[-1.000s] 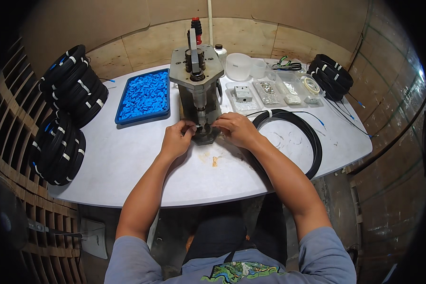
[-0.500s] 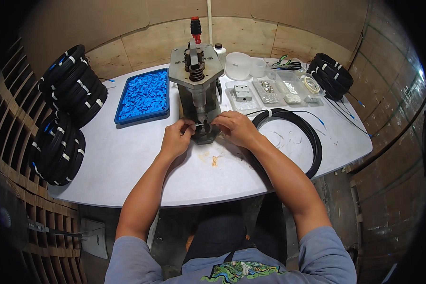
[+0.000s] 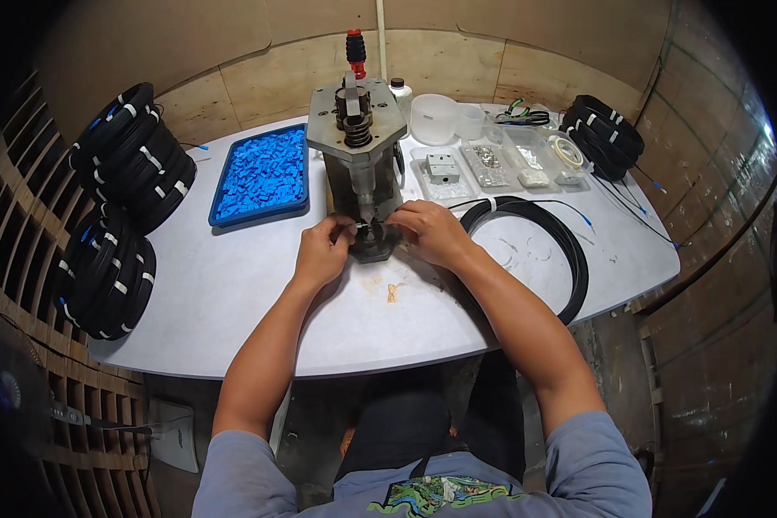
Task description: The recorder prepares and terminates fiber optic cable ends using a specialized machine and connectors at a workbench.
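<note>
A metal hand press (image 3: 360,155) with a spring and a red-and-black handle stands at the table's centre. Both my hands meet at its lower jaw. My left hand (image 3: 325,250) is closed in a pinch at the jaw's left side. From the right, my right hand (image 3: 432,230) pinches close to the same spot. Whatever small piece the fingertips hold there is too small and dark to make out. Beside my right forearm lies a coil of black cable (image 3: 570,268), tied with a white band. One blue-tipped end of cable points right; part of the coil is hidden under my forearm.
A blue tray (image 3: 215,216) full of small blue parts lies left of the press. Black cable coils (image 3: 129,173) are stacked at far left, more (image 3: 603,138) at back right. Clear boxes of small parts (image 3: 490,164), a metal block (image 3: 442,168) and a tub (image 3: 434,119) sit behind.
</note>
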The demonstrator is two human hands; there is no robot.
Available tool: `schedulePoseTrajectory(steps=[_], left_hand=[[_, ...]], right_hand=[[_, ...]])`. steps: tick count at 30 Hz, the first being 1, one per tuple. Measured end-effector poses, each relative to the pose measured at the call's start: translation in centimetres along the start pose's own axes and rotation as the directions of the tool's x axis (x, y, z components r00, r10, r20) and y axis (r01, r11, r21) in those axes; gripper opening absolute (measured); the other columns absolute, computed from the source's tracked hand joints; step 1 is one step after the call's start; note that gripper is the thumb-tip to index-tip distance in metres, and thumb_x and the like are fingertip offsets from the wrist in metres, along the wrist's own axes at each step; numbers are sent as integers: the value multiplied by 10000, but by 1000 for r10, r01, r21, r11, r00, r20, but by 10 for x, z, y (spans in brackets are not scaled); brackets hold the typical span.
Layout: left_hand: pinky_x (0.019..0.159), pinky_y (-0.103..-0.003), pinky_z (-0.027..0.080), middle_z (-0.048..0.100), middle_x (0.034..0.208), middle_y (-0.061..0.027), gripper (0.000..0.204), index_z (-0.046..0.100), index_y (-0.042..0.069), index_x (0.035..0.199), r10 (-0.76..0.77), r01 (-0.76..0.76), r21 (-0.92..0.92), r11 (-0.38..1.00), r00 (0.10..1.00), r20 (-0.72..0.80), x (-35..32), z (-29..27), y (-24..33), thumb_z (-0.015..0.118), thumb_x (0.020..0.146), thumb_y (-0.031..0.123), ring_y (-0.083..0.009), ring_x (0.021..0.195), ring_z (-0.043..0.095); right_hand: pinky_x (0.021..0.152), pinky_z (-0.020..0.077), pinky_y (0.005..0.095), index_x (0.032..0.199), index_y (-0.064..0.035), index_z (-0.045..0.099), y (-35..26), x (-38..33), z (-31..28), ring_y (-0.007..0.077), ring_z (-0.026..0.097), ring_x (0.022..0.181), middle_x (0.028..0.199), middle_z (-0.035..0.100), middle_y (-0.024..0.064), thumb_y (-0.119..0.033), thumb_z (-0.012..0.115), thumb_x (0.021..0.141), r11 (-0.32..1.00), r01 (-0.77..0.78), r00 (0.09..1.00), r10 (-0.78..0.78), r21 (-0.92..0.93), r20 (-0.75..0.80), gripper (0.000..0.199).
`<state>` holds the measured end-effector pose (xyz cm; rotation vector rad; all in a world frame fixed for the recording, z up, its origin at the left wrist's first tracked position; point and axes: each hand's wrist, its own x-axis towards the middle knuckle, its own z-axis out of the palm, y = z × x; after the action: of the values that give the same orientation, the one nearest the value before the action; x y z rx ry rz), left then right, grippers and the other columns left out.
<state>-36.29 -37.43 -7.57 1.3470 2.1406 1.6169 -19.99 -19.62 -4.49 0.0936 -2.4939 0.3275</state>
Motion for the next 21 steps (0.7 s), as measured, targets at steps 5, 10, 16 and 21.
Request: schedulePoseTrajectory(steps=[5, 10, 16, 21], left_hand=[[711, -301, 556, 746, 866, -117, 179, 700, -18, 1044, -4, 4, 8, 1000, 1000, 3, 0, 0, 0, 601, 916, 57, -181, 761, 725], [712, -298, 555, 745, 854, -112, 174, 704, -12, 1042, -3, 3, 13, 1000, 1000, 0, 0, 0, 3, 608, 921, 69, -175, 755, 722], [709, -300, 555, 744, 851, -120, 177, 705, -14, 1044, -7, 7, 21, 1000, 1000, 3, 0, 0, 3, 614, 925, 78, -179, 751, 723], [710, -303, 555, 743, 844, -128, 181, 704, -19, 1047, -14, 14, 15, 1000, 1000, 9, 1, 0, 0, 615, 926, 81, -185, 752, 725]], right_hand=[[741, 549, 398, 994, -90, 716, -1, 0, 0, 294, 672, 872, 931, 682, 68, 22, 652, 718, 1000, -25, 1000, 25, 17, 2, 305], [743, 549, 399, 999, -94, 717, 1, 0, 1, 297, 671, 875, 937, 682, 70, 18, 650, 729, 1000, -10, 1000, 10, 11, -9, 300], [716, 542, 388, 1028, -92, 710, 3, -1, 2, 288, 657, 833, 916, 661, 72, 38, 656, 697, 1000, 3, 1000, -3, 20, -7, 361], [701, 541, 378, 1063, -91, 702, 5, -2, 5, 283, 652, 811, 916, 650, 79, 60, 659, 673, 999, 7, 1000, -8, 40, 19, 421]])
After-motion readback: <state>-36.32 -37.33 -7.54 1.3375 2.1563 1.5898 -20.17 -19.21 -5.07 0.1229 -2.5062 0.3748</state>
